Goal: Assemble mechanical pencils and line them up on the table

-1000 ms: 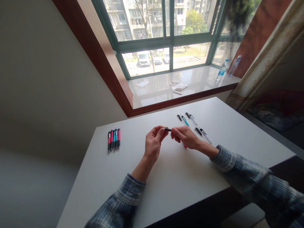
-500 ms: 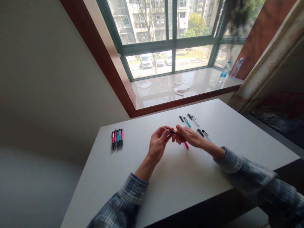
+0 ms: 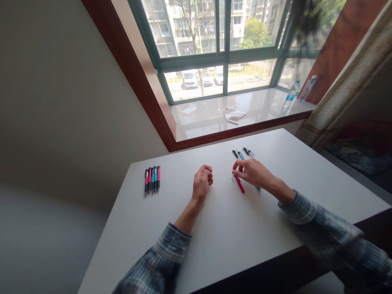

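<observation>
Basically, left hand (image 3: 202, 184) was curled closed, contents hidden, apart from right hand (image 3: 255, 172). Right thumb and finger were at far end of red pen tube (image 3: 239, 186), couldn't tell if gripping. More pen parts (image 3: 246, 151) lay beyond; pen row (image 3: 152, 179) lay left on surface (image 3: 134, 224).

I see a white tbl (image 3: 165, 232) w/ pink & teal pens (image 3: 152, 178) well L of left hand (image 3: 201, 183); red barrel (image 3: 240, 185) just by right hand (image 3: 255, 171), pen pcs (image 3: 246, 151) beyond it.
</observation>
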### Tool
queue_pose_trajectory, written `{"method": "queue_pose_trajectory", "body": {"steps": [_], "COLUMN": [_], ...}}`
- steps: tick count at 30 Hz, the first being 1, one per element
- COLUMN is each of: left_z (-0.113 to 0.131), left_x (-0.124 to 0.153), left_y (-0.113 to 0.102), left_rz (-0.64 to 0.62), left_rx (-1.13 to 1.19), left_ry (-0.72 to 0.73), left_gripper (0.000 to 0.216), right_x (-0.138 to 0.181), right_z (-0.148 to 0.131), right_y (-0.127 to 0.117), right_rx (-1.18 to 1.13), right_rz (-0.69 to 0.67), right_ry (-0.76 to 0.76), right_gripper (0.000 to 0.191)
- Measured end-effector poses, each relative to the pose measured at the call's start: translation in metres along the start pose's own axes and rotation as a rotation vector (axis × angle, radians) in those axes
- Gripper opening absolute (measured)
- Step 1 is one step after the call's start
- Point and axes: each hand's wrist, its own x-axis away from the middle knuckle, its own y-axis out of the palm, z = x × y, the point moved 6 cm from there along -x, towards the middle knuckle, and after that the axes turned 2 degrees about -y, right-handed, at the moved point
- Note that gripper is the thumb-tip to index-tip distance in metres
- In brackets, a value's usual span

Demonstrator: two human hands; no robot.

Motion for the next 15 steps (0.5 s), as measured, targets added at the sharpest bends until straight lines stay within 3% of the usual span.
{"method": "queue_pose_trajectory", "body": {"steps": [7, 15], "left_z": [0.012, 0.003], "left_x": [0.014, 0.017], "left_y": [0.011, 0.026], "left_rz": [-0.055, -0.154], "left_rx": [-0.726, -1.216], "left_ry": [0.242, 0.264], "left_gripper": [0.016, 0.035], "right_x": [-0.003, -0.004], "right_z": [0.007, 0.008], "right_y": [0.001, 0.004], "right_rx": [0.011, 0.008], "right_rz": [0.013, -0.014], "right_ry": [0.003, 0.025], "right_gripper": [0.016, 0.021]}}
